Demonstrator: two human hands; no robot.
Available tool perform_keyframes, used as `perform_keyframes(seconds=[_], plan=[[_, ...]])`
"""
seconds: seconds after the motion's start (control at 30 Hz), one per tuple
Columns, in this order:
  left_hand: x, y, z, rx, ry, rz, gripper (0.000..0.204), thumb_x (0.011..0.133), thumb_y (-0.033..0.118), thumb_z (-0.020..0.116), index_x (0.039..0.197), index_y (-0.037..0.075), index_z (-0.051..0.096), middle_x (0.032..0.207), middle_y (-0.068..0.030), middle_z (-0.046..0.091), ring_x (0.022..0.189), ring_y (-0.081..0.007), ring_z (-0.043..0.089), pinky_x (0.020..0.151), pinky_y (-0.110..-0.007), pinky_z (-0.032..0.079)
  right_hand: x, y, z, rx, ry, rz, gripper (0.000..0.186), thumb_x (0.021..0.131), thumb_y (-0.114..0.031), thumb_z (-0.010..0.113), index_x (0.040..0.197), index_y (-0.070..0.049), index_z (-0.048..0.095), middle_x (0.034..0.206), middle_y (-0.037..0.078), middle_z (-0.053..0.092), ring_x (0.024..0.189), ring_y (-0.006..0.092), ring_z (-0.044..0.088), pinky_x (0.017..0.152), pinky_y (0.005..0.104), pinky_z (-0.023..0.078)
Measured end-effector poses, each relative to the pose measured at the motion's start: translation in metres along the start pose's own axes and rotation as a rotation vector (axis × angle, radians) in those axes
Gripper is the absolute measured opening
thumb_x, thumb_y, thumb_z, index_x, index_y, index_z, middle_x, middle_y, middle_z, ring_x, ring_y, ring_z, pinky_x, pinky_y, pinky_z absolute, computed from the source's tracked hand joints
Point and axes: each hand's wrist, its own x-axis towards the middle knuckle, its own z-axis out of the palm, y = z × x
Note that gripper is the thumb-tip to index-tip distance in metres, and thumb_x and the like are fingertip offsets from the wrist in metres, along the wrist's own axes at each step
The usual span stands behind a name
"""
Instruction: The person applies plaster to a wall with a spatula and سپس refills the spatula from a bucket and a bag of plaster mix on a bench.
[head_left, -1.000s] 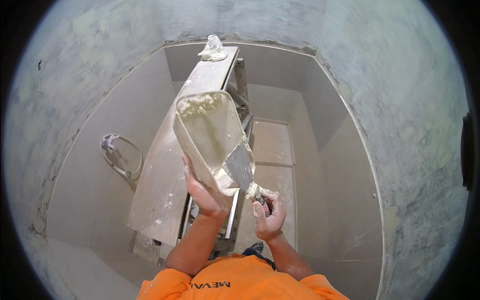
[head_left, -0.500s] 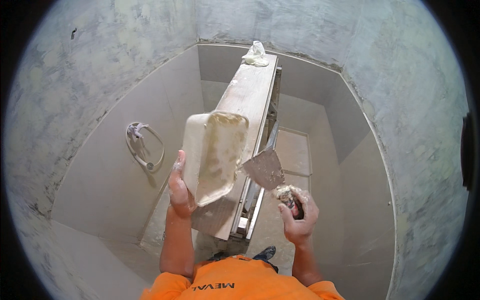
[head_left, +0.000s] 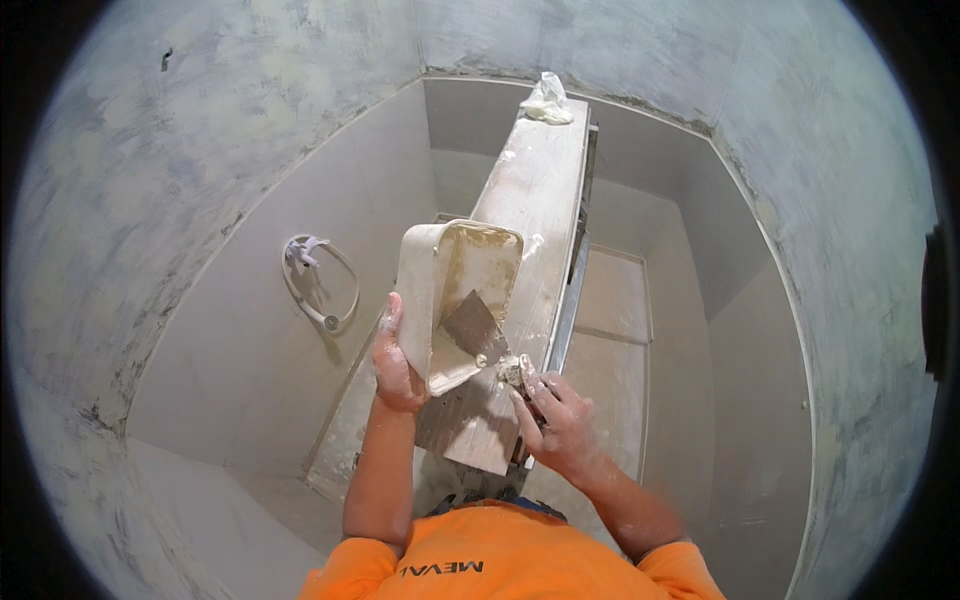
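My left hand point(head_left: 398, 362) grips the side of a white rectangular tub point(head_left: 418, 290), which is tilted so that its plaster-smeared inside faces me. In my right hand point(head_left: 560, 425) is a putty knife point(head_left: 474, 328), its wide grey blade dipped into the tub. White paste coats the knife's neck and handle, and my fingers close around that handle. White residue speckles both hands. The tub's lower wall hides part of the paste inside.
Beneath the tub runs a long plank platform point(head_left: 530, 185) with a crumpled white bag point(head_left: 548, 100) at its far end. A hand shower with hose point(head_left: 322, 290) hangs on the left tiled wall point(head_left: 215, 340). Skim-coated walls point(head_left: 820, 130) rise above the tiles.
My right hand has moved left and brought the putty knife from beside the tub into it. The whole view has shifted slightly, and my left hand keeps its hold on the tub.
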Motion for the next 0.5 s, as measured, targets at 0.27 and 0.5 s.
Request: perform_keyframes(seconds=[0.27, 0.5], plan=[[0.009, -0.004, -0.051, -0.090, -0.069, 0.102, 0.056, 0.107, 0.047, 0.040, 0.146, 0.008, 0.051, 0.134, -0.0127, 0.063, 0.118, -0.0305, 0.064, 0.100, -0.049, 0.053, 0.039, -0.018, -0.001, 0.187, -0.055, 0.084, 0.033, 0.089, -0.010, 0.071, 0.121, -0.001, 0.069, 0.088, 0.013, 0.062, 0.068, 0.0317, 0.067, 0.056, 0.0403, 0.052], [0.053, 0.008, -0.104, -0.030, 0.055, 0.192, 0.061, 0.104, 0.051, 0.040, 0.148, 0.009, 0.049, 0.141, -0.0129, 0.059, 0.121, -0.0334, 0.062, 0.099, -0.052, 0.054, 0.053, -0.056, 0.050, -0.128, -0.141, 0.126, 0.042, 0.092, -0.020, 0.069, 0.130, -0.005, 0.065, 0.091, 0.010, 0.060, 0.061, 0.0290, 0.064, 0.051, 0.0398, 0.052]])
